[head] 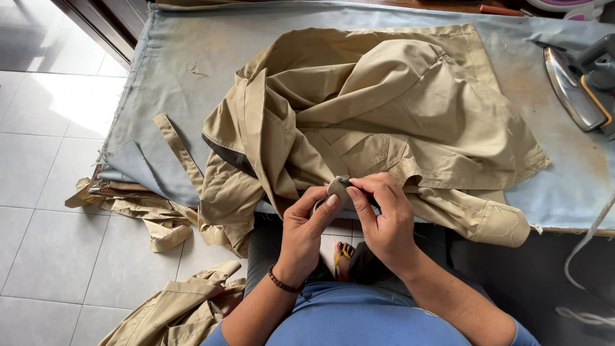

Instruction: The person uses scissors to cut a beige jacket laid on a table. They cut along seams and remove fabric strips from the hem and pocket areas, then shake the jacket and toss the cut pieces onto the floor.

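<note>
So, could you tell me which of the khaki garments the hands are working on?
The khaki garment spread on the padded table; both hands pinch its edge, the others lie on the floor.

An iron lies tilted near the right edge of the table, its soleplate facing left; its cord hangs off the front right corner. The table wears a stained grey-blue cover. A red-brown stick and something pink and white sit at the far right corner. More khaki pieces hang from layers under the left front corner, and another heap lies on the white tile floor below.
</note>
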